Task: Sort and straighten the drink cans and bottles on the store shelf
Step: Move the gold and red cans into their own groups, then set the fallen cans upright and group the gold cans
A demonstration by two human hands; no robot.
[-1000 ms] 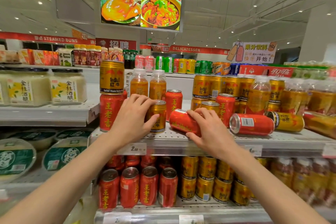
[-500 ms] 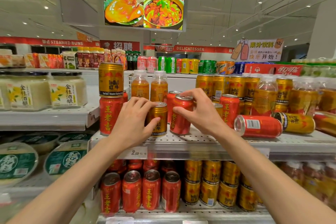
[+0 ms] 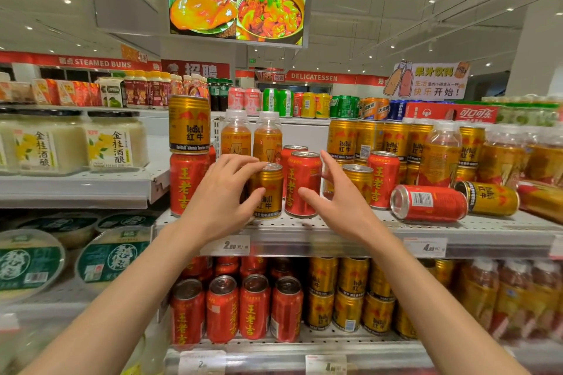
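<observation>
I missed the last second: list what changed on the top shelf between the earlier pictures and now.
The right hand lifted the red can that lay on its side, stood it upright beside the gold Red Bull can, then let go and now hangs open next to it. The left hand kept its grip on the gold can. The fallen red can and fallen gold can to the right stayed lying down.

- Left hand (image 3: 221, 195): bare, no glove, ring or watch visible; short, plain, unpainted nails.
- Right hand (image 3: 338, 202): bare likewise, with no jewellery visible on the fingers or at the wrist.
- Left forearm (image 3: 122, 292): bare from the wrist to the near left frame edge; no sleeve in view.
- Right forearm (image 3: 438, 307): bare from the wrist to the near right frame edge; no sleeve or band in view.
</observation>
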